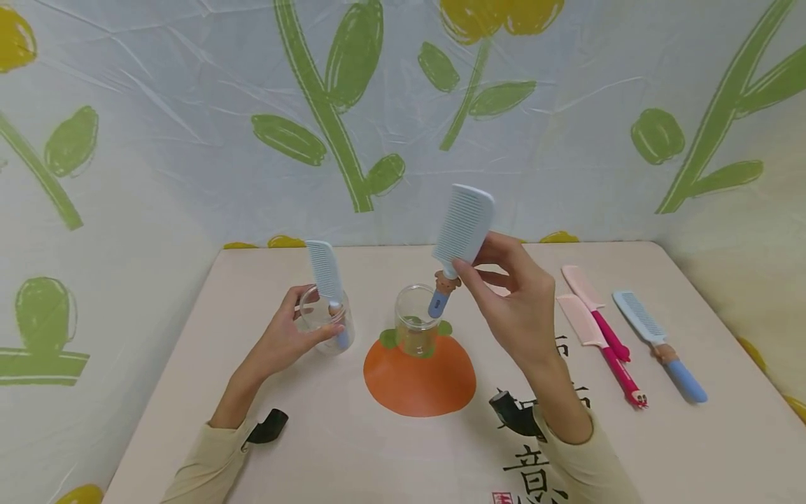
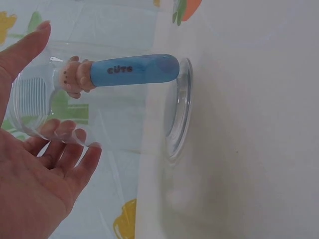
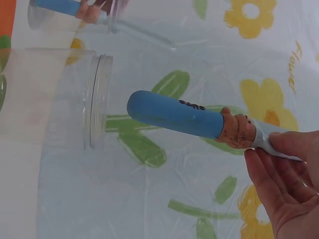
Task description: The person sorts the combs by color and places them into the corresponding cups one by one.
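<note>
My left hand [image 1: 283,339] grips a clear jar [image 1: 319,344] that stands on the left of the table. Inside it a light-blue comb [image 1: 326,271] leans with its teeth upward; in the left wrist view its blue handle [image 2: 134,69] reaches near the jar's bottom. My right hand [image 1: 522,308] pinches a second light-blue comb [image 1: 466,224] near the base of its toothed part. That comb's blue handle [image 3: 174,114] points down, its end just outside the mouth of another clear jar [image 3: 75,99], apart from the rim. A brown animal figure [image 3: 237,129] sits where handle and teeth meet.
Two pink combs [image 1: 613,350] with dark-pink handles lie crossed at the right. Beside them lies another light-blue comb [image 1: 661,346]. The middle jar stands over an orange fruit print [image 1: 418,385]. A patterned cloth [image 1: 208,140] hangs behind the table [image 1: 302,434].
</note>
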Demonstrator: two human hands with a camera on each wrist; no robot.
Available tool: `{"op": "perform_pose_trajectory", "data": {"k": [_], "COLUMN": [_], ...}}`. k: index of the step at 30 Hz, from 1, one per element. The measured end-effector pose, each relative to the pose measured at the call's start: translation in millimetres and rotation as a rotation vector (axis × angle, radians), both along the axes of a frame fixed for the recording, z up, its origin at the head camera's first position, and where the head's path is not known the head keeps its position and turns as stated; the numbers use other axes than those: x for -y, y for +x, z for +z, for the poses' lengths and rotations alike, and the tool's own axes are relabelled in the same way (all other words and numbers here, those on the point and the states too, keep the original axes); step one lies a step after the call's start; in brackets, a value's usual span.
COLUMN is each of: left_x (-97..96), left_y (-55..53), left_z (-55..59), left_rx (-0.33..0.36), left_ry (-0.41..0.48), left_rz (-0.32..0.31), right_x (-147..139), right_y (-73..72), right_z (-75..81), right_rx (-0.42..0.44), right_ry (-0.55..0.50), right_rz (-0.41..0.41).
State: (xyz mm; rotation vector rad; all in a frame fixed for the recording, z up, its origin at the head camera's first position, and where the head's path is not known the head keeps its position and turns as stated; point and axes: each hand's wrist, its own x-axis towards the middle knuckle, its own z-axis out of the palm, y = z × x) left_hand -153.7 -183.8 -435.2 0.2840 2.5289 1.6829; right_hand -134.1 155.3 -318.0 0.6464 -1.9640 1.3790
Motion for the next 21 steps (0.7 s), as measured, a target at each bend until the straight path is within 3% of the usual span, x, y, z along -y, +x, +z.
{"op": "perform_pose_trajectory", "data": {"k": [12, 21], "left_x": [3.8, 10.1], "left_y": [-0.4, -1.1], "left_z": [7.5, 6.9], "left_rx": [0.006, -0.009], "left_ry": [-0.015, -0.048], "left_rz": [-0.034, -0.07], "right_x": [29.4, 51.9], "right_y": [-13.8, -17.3], "right_z": [-2.4, -4.8], "right_rx": [0.005, 0.026], "right_ry": [-0.027, -0.08], "right_rz": [0.06, 0.121]}}
